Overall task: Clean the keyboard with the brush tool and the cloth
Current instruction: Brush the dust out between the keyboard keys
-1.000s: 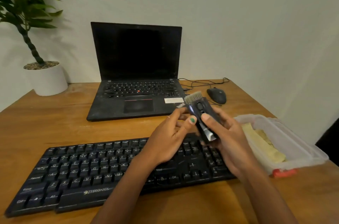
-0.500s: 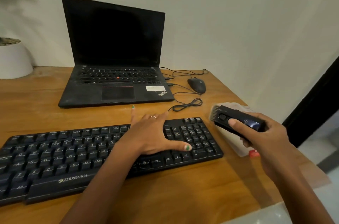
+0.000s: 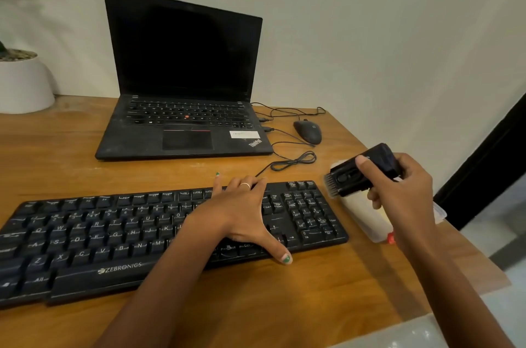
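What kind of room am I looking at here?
Most likely a home or small office desk: an open ThinkPad laptop, a wired mouse and a Zebronics keyboard sit on a wooden table, beside a potted plant.

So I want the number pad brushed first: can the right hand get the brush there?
Probably yes: the right hand holds the brush just beside the keyboard, and the left hand leaves the number pad uncovered.

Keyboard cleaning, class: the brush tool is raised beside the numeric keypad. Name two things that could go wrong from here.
1. The left hand lies flat across the Zebronics keyboard, so keys beneath it may go unbrushed.
2. The right hand holds the brush tool above the plastic container, which sits near the table edge; a careless sweep might nudge it off.
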Demonstrator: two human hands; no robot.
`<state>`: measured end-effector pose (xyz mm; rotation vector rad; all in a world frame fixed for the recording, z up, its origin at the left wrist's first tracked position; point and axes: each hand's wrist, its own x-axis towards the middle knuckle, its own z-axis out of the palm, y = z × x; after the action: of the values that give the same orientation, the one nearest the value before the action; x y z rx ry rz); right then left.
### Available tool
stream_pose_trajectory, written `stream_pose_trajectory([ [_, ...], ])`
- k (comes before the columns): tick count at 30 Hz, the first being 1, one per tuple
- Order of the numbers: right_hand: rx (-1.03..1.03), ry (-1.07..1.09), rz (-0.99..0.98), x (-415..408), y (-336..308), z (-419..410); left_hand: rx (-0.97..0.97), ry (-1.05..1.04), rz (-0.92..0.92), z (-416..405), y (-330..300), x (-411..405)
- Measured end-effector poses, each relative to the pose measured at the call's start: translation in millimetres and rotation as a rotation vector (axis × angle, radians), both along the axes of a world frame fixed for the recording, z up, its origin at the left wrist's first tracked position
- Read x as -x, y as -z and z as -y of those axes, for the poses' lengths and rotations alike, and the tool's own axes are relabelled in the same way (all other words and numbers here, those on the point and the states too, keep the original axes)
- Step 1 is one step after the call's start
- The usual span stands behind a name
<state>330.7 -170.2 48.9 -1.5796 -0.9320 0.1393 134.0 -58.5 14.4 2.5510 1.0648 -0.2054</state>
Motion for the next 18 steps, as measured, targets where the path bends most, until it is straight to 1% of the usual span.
stream_pose_trajectory([
  [5,0.047,0.018,0.083,-8.2,-6.0,-16.2,-0.004,0.009,-0.002,-1.1,0.4,-0.3],
  [12,0.186,-0.086,0.222,-8.3,-11.7,-36.1,-0.025,0.023,0.011,0.5,-0.6,0.3],
  [18,0.214,-0.113,0.29,-3.1,-3.1,-48.7,-0.039,0.05,0.027,2.7,1.2,-0.5],
])
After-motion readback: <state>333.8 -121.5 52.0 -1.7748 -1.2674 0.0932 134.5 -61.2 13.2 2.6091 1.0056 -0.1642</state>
